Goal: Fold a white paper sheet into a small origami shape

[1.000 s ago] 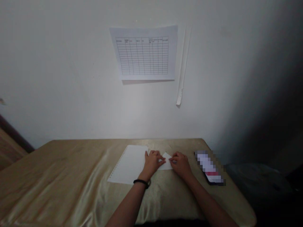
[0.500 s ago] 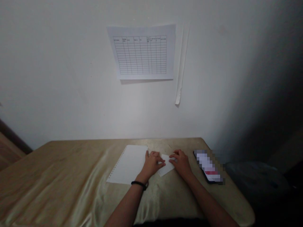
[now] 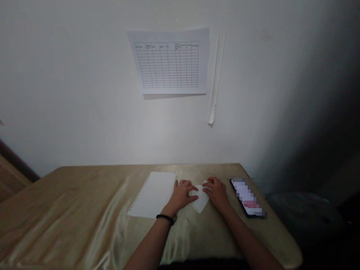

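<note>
On the cloth: slip, between left hand and right hand, both touching it, presumably for steadying; whether pinched, cannot tell. Sheet, phone: either side, leaving room.

The head camera looks forward and down from the near side of the surface, draped in shiny gold-beige cloth, and faces the smooth, pale grey-white wall nearly square-on. The view is wide and set well back: the bare left grip and bare right grip look small, at six and five o'clock. Their bare forearms enter at seven and five o'clock. A white rectangular paper sheet with a printed grid sits at twelve o'clock.
</note>
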A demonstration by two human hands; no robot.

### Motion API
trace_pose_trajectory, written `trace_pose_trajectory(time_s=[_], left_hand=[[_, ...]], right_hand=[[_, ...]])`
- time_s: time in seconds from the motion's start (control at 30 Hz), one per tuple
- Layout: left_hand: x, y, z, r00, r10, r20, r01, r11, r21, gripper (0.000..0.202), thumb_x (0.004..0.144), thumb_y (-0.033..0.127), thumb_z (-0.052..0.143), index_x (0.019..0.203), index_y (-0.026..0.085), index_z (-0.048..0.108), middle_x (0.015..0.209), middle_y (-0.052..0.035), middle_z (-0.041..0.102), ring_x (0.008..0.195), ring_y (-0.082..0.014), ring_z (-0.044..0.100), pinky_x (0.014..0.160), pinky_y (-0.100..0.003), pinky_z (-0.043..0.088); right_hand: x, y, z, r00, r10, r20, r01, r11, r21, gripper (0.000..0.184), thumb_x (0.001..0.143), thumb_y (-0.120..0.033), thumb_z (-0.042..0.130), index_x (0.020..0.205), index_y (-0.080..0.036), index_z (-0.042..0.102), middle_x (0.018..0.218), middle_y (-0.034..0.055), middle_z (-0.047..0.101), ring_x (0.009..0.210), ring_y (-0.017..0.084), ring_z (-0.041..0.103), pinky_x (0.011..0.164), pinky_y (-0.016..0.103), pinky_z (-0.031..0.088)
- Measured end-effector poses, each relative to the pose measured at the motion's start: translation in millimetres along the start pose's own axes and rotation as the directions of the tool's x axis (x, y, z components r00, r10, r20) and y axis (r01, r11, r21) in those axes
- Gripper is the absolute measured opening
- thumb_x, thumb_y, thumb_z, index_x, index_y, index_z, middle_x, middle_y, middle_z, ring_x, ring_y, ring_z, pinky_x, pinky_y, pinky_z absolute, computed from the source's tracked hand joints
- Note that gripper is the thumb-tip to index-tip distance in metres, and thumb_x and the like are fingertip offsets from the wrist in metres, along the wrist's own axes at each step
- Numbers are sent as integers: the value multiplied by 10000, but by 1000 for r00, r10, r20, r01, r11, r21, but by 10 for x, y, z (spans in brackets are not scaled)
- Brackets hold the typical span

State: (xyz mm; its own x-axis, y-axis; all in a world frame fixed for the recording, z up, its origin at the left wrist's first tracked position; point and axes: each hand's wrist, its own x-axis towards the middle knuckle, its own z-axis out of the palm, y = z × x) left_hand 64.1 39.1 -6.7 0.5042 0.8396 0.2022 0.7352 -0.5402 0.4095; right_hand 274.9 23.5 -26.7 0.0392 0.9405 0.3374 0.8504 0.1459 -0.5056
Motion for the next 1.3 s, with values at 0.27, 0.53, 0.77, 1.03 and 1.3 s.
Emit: trace_pose_trajectory(time_s=[0.27, 0.53, 0.77, 1.03, 1.3], left_hand=[[-15, 16, -24, 1000, 21, 1, -21, 999, 47, 354, 822, 493, 739, 1170, 435, 700, 1167, -20, 651, 1218, -289, 484, 1131, -653, 153], [-20, 106, 0, 997, 69, -24, -67, 993, 96, 333, 794, 540, 749, 1060, 339, 760, 1159, -48, 644, 1218, -293, 486, 1176, -635, 71], [-23, 103, 2, 997, 69, -31, -66, 993, 100, 336, 808, 544, 735, 1090, 364, 758, 1136, -45, 647, 1197, -291, 490, 1172, -638, 73], [-18, 93, 27, 997, 73, -37, -68, 991, 115, 342, 805, 565, 729, 1090, 376, 756, 1146, -44, 644, 1202, -294, 487, 1165, -649, 65], [-14, 103, 14, 998, 61, -26, -57, 992, 116, 351, 799, 558, 738, 1095, 371, 754, 1167, -53, 643, 1203, -297, 491, 1159, -660, 75]], right_hand=[[-31, -11, -84, 1000, -25, -3, 25, 1000, -4, 136, 815, -245, 716, 922, -296, 783, 1229, 71, 631, 1194, 257, 541, 1058, 443, 338], [-46, 34, -145, 996, -67, 67, 64, 997, 46, 102, 805, -249, 709, 850, -298, 786, 1180, 42, 653, 1174, 235, 547, 1074, 431, 312], [-104, 69, -181, 991, -90, 94, 81, 991, 103, 87, 791, -270, 718, 798, -310, 795, 1198, 34, 659, 1174, 240, 541, 1062, 416, 353], [-114, 65, -195, 992, -52, 114, 44, 996, 76, 83, 815, -324, 724, 803, -308, 805, 1206, 57, 638, 1191, 255, 504, 1067, 421, 355], [-84, 46, -175, 1000, -2, 30, 3, 1000, -18, 119, 852, -372, 700, 879, -328, 807, 1165, 74, 629, 1169, 267, 509, 1047, 416, 359]])
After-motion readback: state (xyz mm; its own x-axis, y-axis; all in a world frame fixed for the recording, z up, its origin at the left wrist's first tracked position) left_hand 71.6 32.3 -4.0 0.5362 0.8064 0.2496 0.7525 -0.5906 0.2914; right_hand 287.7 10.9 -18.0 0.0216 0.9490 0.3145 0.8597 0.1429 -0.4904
